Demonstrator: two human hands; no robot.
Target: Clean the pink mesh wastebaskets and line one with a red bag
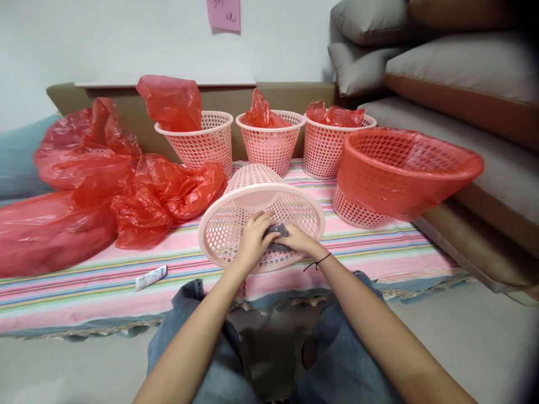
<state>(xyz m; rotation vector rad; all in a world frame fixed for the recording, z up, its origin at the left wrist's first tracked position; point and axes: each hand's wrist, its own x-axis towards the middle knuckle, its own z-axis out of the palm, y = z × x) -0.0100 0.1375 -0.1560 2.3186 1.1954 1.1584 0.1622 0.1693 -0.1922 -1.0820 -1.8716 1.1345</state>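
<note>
A pink perforated plastic basket lies on its side in front of me, its wide mouth turned toward me. Just inside the lower rim, my left hand and my right hand hold a small dark grey cloth between them. My left thumb presses on the cloth while the other fingers of that hand stretch over the basket wall. The right hand's fingers are closed on the cloth's right side, partly hidden.
Three upright pink baskets stand behind, with red plastic bags in them. To the right, another basket has a red bag stretched over its rim. Red bags heap at left, near a white remote. Cushions pile up at right.
</note>
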